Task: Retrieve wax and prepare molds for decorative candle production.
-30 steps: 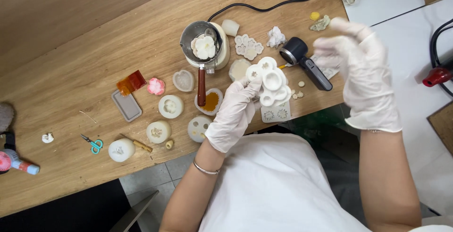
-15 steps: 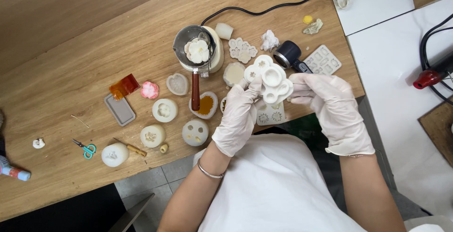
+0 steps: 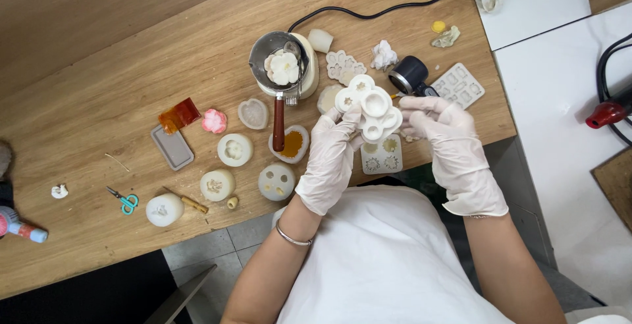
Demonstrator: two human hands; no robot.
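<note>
So, biggest stuff first:

1. The wooden table (image 3: 131, 67) fills most of the head view and it's covered in little craft bits. A white counter (image 3: 559, 80) sits just beside its right end.
2. The left hand (image 3: 329, 159), in a white glove, is curled around the left side of a white flower-shaped silicone mould (image 3: 370, 108), fingers pinching its edge. The mould is held up above the table's near edge, between both hands.
3. The right hand (image 3: 451, 146), gloved too, has its fingertips closed on the mould's right side, so both hands grip it together.
4. A small metal melting pot (image 3: 280, 67) with a reddish-brown handle sits left of the mould, with white wax chunks inside.
5. A black heat tool (image 3: 409, 75) lies just behind the right hand's fingers, next to a pale rectangular tray mould (image 3: 459, 85).
6. A square mould (image 3: 380, 159) with four cavities lies on the table under the hands.
7. Further left: a heart-shaped mould (image 3: 253, 113), a round white mould (image 3: 234, 149), a grey rectangular tin (image 3: 172, 147) and a pink flower piece (image 3: 214, 120).
8. Tiny teal scissors (image 3: 125, 199) lie near the table's front edge, well apart from the hands.
</note>
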